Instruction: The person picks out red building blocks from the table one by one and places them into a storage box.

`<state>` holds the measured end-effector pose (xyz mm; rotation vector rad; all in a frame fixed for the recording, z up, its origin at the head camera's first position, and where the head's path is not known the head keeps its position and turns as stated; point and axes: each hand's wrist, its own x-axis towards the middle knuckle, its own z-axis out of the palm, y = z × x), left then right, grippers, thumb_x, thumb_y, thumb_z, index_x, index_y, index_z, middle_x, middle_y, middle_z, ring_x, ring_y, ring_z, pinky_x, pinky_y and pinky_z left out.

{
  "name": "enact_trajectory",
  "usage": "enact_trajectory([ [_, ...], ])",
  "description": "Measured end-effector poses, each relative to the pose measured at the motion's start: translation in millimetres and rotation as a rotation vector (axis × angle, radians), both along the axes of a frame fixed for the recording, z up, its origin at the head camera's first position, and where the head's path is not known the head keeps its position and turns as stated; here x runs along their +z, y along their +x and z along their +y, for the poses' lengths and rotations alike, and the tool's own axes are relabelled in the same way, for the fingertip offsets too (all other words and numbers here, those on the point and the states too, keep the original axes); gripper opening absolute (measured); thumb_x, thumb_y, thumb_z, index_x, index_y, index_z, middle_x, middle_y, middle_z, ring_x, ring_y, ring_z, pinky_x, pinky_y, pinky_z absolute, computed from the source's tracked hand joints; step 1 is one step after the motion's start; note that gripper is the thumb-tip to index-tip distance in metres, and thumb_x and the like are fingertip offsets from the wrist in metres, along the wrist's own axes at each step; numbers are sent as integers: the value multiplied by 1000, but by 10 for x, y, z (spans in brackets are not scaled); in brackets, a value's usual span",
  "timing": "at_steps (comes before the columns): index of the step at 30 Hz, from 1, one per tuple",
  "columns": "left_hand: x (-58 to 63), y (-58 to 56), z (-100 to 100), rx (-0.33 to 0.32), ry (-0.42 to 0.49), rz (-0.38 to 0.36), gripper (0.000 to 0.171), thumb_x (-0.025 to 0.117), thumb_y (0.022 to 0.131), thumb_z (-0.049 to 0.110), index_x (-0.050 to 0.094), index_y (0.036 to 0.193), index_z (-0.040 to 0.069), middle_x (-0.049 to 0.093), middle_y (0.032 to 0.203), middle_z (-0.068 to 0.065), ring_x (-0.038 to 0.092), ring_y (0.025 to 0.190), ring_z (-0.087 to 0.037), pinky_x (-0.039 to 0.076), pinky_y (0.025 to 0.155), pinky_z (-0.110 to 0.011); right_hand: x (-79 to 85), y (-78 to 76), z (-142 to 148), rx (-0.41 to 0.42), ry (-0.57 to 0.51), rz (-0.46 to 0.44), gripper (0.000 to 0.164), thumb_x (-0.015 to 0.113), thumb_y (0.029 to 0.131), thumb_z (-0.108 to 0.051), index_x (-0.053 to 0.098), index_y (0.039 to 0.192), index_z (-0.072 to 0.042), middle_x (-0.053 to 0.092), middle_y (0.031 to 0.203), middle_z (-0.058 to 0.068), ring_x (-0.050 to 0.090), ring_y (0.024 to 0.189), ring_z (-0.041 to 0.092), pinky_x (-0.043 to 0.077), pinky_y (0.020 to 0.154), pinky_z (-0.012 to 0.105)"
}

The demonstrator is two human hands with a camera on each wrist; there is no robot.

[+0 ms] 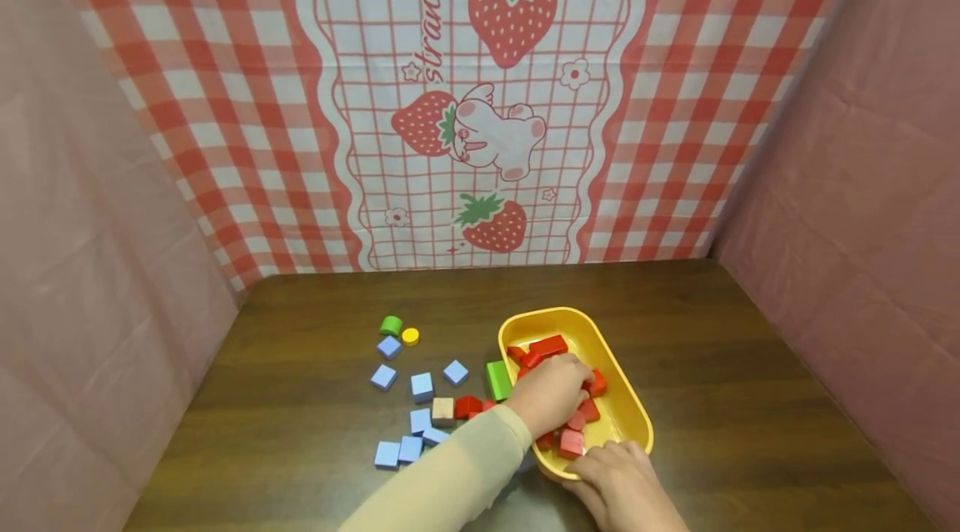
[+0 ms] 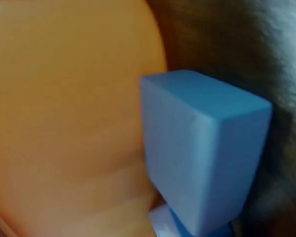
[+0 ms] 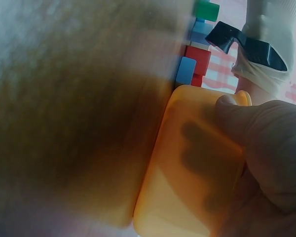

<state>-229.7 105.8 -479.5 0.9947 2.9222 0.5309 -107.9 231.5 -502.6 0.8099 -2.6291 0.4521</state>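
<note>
A yellow tray (image 1: 627, 386) stands on the table with several red blocks (image 1: 549, 345) in it. My left hand (image 1: 551, 392) reaches over the tray's left side, fingers down among the red blocks; its fingertips are hidden, so whether it holds one cannot be seen. At the near end, my right hand (image 1: 621, 478) grips the tray's rim. From the right wrist view, the thumb (image 3: 232, 113) lies against the tray's outer wall (image 3: 187, 148). Close to the tray wall in the left wrist view is a blue block (image 2: 187, 143).
Left of the tray lie several blue blocks (image 1: 422, 386), a plain wooden block (image 1: 443, 411) and a red block (image 1: 468, 407). A green block (image 1: 498, 380) sits against the tray's left side. Farther back are a green arched piece (image 1: 391, 326) and a yellow disc (image 1: 410, 337).
</note>
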Motion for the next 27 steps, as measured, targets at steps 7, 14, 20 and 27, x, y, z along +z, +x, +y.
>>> enact_trajectory([
  [7,-37,21,16,-24,-105,73,21,70,92,34,74,112,30,64,113,12,57,95,-2,54,83,-23,-5,1,2,1,-1,25,19,84,74,-29,66,79,-33,55,76,-25,48,70,2,35,66,30],
  [14,-58,21,13,-34,-119,91,21,69,92,37,74,112,31,64,113,13,58,93,-2,54,83,-23,0,1,-3,0,1,25,19,84,75,-29,66,79,-33,55,76,-24,48,70,3,35,67,31],
  [20,-25,12,-32,-69,13,121,24,66,94,39,72,114,27,63,111,12,55,97,-1,50,90,-23,-9,-9,0,16,0,73,19,85,73,-27,67,79,-32,57,77,-23,49,71,3,35,67,30],
  [27,87,-58,-410,-113,148,267,22,64,96,33,69,114,21,62,111,9,51,105,-5,46,97,-25,-17,-6,-9,15,-7,71,18,84,73,-28,67,79,-32,57,77,-24,49,71,2,34,66,30],
])
